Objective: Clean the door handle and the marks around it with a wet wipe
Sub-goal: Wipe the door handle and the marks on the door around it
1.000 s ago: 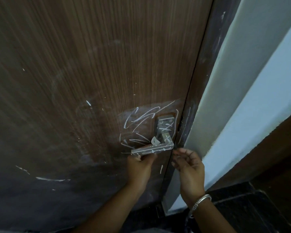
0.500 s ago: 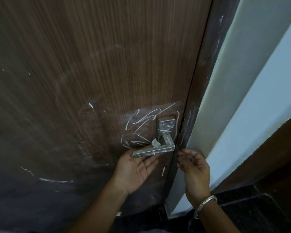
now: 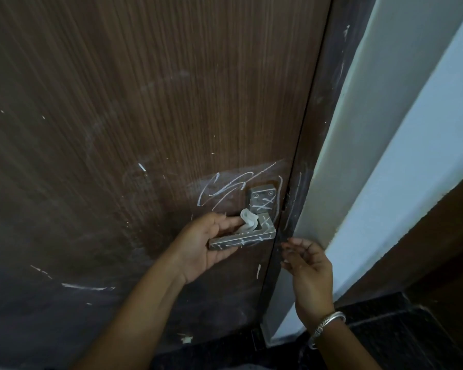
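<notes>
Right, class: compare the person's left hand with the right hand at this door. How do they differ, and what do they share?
The left hand lies behind the door handle, fingers reaching the wet wipe; the right hand hangs apart from it, by the door edge, holding nothing. The right hand's wrist bears a bracelet; the left hand's is bare. Both are ungloved.

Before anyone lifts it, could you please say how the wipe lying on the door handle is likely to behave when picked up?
The wipe sags in folds over the door handle, so it is probably floppy and will hang limp. It looks thin and small, so it is likely very light. Bunched like this, it should not roll.
</notes>
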